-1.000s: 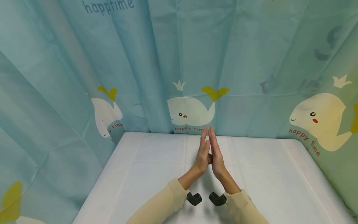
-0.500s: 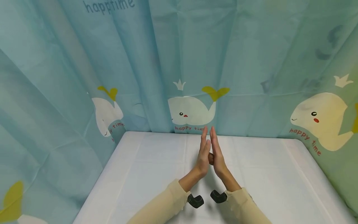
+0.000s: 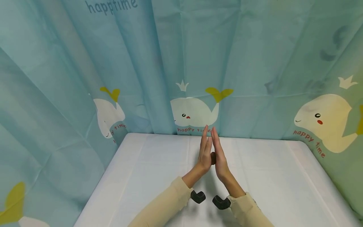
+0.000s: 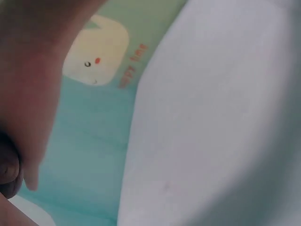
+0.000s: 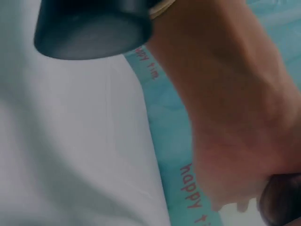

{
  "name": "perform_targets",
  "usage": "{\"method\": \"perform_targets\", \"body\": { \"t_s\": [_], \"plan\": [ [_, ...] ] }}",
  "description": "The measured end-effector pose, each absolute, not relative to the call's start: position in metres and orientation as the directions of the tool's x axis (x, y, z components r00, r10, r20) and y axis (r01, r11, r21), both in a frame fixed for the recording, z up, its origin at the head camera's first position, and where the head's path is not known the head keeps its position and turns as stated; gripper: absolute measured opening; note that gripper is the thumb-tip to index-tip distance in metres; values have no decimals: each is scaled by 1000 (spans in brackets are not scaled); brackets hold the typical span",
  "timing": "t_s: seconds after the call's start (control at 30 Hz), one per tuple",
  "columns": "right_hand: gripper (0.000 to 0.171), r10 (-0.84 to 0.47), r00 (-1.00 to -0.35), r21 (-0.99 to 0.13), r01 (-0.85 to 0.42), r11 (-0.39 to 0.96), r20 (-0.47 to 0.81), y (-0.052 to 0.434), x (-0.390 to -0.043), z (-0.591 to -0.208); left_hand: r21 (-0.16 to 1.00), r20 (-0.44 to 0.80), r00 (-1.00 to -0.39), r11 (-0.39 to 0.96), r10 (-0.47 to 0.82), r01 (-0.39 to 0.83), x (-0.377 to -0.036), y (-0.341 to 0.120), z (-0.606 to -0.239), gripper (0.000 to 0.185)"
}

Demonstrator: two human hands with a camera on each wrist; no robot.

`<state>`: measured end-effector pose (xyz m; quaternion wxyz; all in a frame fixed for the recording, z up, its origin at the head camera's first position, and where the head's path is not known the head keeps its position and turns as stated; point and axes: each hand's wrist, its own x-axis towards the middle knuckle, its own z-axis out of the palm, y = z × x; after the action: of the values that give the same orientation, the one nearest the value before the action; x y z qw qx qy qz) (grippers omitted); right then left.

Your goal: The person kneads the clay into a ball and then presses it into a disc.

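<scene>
Both hands stand upright over the middle of the white table point(image 3: 158, 170), palms facing each other and fingers straight. My left hand point(image 3: 204, 151) and my right hand point(image 3: 219, 156) press a small brown lump point(image 3: 213, 158) between their palms. The fingertips nearly touch near the table's far edge. In the left wrist view the left hand point(image 4: 33, 94) is a blurred mass with the brown lump point(image 4: 8, 169) at its lower edge. The right wrist view shows the right hand point(image 5: 225, 108) close up and the brown lump point(image 5: 282, 202) at the bottom right corner.
A teal curtain point(image 3: 181, 63) printed with white whales closes in the table at the back and on both sides. Black wrist cameras point(image 3: 197, 196) sit at the cuffs of cream sleeves point(image 3: 167, 208). Nothing else lies on the white cloth.
The pressed hands have slid a little against each other and shifted slightly toward the curtain. The brown lump stays between the palms.
</scene>
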<state>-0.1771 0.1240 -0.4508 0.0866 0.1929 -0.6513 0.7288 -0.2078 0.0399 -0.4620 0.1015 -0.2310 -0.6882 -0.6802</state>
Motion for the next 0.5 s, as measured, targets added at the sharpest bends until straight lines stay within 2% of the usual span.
{"method": "perform_targets", "body": {
  "t_s": [0.23,0.5],
  "plan": [
    [56,-115,-913,-918,-381,-106,392,130,-186,-453,885,450,-862,11,231,465,-194,42,-462,62],
    [58,-132,-942,-944,-284,-168,307,133,-191,-460,912,410,-888,-84,209,402,-182,43,-455,61]
  ]
}}
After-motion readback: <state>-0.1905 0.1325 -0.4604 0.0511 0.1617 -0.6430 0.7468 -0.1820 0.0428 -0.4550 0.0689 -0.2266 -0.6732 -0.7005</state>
